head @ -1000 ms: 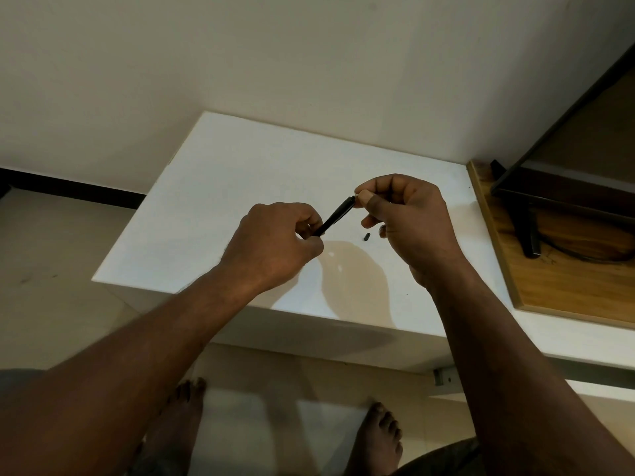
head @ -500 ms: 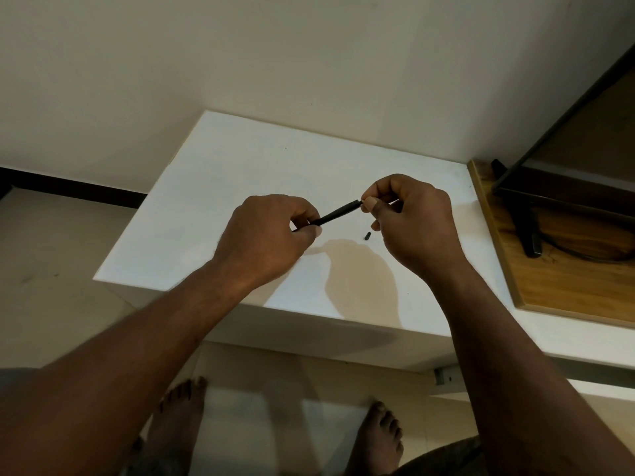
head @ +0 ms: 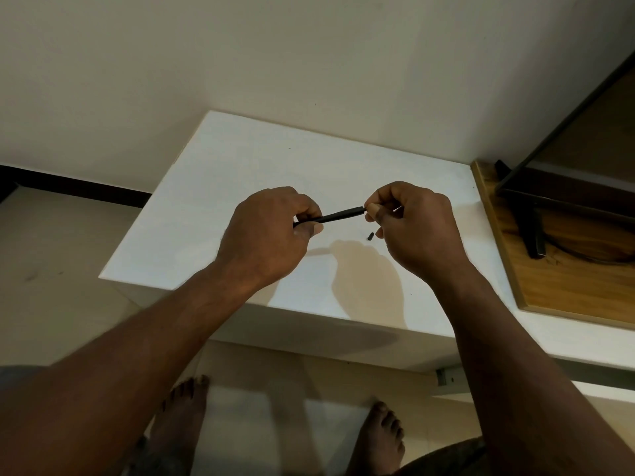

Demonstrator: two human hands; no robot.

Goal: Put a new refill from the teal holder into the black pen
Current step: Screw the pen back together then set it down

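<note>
Since a second ago the black pen [head: 338, 214] has swung from a steep slant to nearly level, with more barrel showing between the hands above the white tabletop [head: 240, 159]. The left hand [head: 271, 231] curls its fingers [head: 311, 213] round the pen's left end, a small black piece [head: 370, 236] lies on the tabletop below, and the right hand [head: 415, 228] pinches the right end. Light, stiff and smooth, the pen probably wants a firm barrel grip and fingertip pinch at the end.

The left hand [head: 268, 235] at nine o'clock and the right hand [head: 412, 228] at three were curled, pinching opposite ends of the black pen [head: 338, 214].
</note>
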